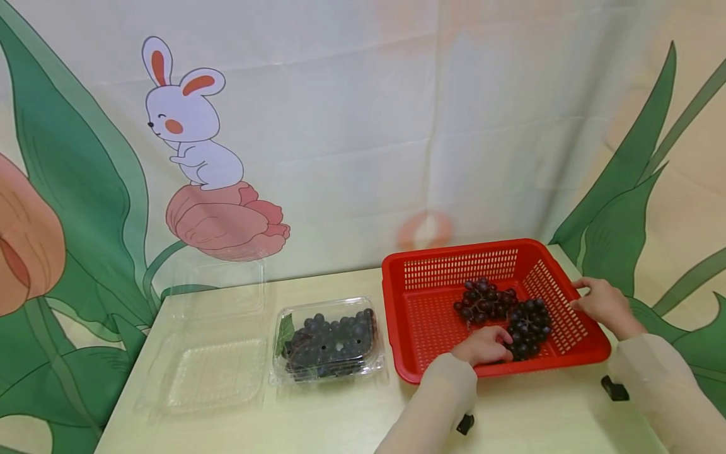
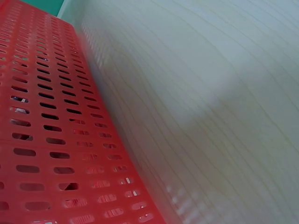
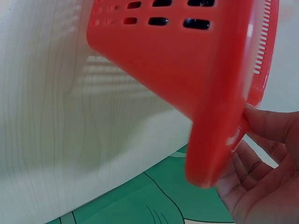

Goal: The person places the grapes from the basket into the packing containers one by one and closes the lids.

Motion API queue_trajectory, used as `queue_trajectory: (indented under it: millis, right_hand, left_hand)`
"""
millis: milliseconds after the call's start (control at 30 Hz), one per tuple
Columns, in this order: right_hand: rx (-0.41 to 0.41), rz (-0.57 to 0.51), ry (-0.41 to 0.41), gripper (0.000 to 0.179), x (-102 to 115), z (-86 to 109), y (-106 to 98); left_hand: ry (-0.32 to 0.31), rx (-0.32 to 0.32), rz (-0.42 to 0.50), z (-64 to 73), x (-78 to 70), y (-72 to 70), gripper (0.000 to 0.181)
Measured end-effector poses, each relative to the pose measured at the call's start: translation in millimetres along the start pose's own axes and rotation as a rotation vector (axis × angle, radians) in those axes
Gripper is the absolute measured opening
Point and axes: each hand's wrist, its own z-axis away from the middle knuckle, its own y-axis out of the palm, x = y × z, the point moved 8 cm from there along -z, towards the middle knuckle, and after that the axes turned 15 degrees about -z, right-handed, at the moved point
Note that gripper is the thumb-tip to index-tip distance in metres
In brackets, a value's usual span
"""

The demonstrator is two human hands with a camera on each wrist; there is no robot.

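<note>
Head view: two bunches of dark grapes (image 1: 529, 325) lie inside a red slotted basket (image 1: 454, 251) on the desk (image 1: 533, 410); the left hand (image 1: 481, 345) reaches over the near rim beside the closer bunch, its grip impossible to tell.

Left wrist view: the basket's slotted wall beside the desk surface.

Right wrist view: the right hand (image 3: 268, 186) pinches the rim.

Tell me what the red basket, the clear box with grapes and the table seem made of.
Red basket: probably moulded plastic, glossy; its smooth rim shines.
Clear box: likely thin, shiny plastic; grapes show through beneath reflections.
Table: pale, smooth, wood-look surface with grain lines; real wood or laminate, I cannot tell.
</note>
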Motion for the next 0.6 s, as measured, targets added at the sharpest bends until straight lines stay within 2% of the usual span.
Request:
queue_trajectory:
  millis: [167,367,533,600]
  right_hand:
    - [-0.001,-0.004,-0.001,0.045,-0.7,-0.1,0.4]
    - [-0.002,-0.003,-0.009,0.045,-0.3,-0.3,0.2]
    - [-0.001,0.000,-0.007,0.045,0.6,0.4,-0.1]
    - [0.002,-0.001,-0.003,0.045,0.5,0.6,0.1]
  left_hand:
    - [0.003,-0.027,0.018,-0.1,0.5,-2.6,0.027]
    - [-0.045,-0.098,0.042,1.8,5.5,-8.8,0.025]
    - [-0.106,-0.175,-0.025,6.2,10.9,-18.8,0.011]
    - [-0.139,-0.202,-0.048,7.9,13.5,-22.3,0.011]
